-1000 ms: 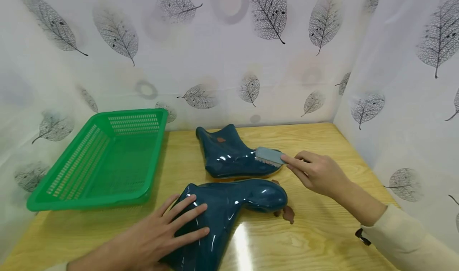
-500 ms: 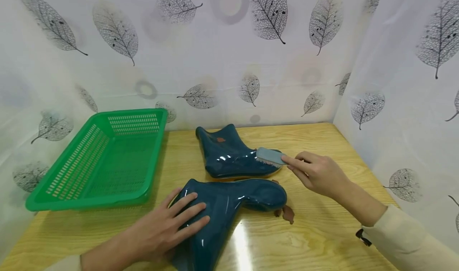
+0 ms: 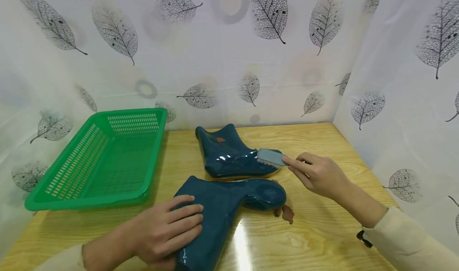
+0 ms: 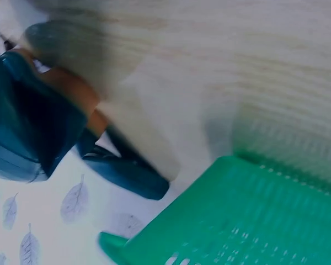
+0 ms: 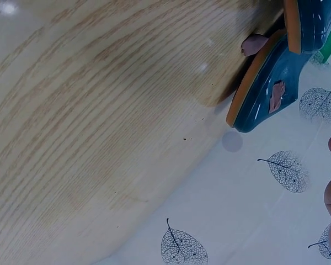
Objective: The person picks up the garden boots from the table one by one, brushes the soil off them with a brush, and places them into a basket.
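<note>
The near boot (image 3: 215,219), lower centre of the head view, is gripped by the left hand (image 3: 166,229); fingers are laid side by side and bent over the shaft, thumb mostly hidden. Its shaft is pointed at the bottom edge, its toe to the right; upright or tilted can't be told. The far boot (image 3: 229,157) is seated sole down just beyond, mid-frame, toe also turned right.

The brush (image 3: 270,156), right of centre, is pinched between thumb and fingers of the right hand (image 3: 319,171), bristles facing down. The far boot's toe is partly covered by it; contact can't be confirmed.

A brown patch (image 3: 220,139) is seen on the far boot's shaft. Brown scraps (image 3: 288,214) are scattered by the near boot's toe, on the surface (image 3: 315,231). The green basket (image 3: 157,151) is parked at left, well apart from the brush. Leaf-print cloth (image 3: 222,63) is hung at the back and both sides. A dark item (image 3: 364,239) is seen at the right cuff, lower right.

Right wrist view: both boots are shown upper right; the right fingers are cropped by the edge.
</note>
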The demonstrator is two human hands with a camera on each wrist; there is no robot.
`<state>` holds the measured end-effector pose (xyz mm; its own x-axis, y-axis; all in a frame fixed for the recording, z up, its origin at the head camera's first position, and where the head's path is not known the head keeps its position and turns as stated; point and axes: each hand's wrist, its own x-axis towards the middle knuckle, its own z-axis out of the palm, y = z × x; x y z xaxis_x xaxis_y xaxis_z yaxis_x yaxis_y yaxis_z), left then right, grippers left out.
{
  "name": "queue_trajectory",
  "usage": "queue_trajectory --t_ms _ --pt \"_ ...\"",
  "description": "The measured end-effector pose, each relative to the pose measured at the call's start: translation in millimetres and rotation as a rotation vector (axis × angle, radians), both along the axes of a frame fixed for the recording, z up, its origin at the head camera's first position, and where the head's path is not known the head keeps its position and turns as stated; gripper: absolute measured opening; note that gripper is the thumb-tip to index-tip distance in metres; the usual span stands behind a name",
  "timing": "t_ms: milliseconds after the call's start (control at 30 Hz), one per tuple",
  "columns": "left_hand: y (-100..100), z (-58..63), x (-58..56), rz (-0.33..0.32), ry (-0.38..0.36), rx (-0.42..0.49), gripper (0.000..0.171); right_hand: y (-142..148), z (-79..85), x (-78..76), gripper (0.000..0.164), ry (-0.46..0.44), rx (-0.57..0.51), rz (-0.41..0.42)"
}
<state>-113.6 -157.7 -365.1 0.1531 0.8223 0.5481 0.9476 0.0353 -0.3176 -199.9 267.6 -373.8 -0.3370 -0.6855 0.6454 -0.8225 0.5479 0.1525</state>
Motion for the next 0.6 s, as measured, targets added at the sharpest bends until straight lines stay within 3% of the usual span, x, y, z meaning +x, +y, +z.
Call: queue_trajectory --t_ms 100,233,433,600 --pt "2 10.4 1.5 -0.036 0.016 0.041 0.042 0 -1.2 0.0 0.046 0.008 -0.01 0.002" --pt "1 22.9 6.1 0.01 0.028 0.065 0.034 -1 -0.7 0.2 0.045 0.015 -0.015 0.01" --pt "0 50.0 11.4 0.205 0.058 0.072 0.035 0 3.0 -0.7 0.045 0.035 -0.016 0.012" --pt "0 86.4 -2.6 0.402 0.034 0.102 0.04 3 5.1 -1.4 0.045 0.047 -0.026 -0.003"
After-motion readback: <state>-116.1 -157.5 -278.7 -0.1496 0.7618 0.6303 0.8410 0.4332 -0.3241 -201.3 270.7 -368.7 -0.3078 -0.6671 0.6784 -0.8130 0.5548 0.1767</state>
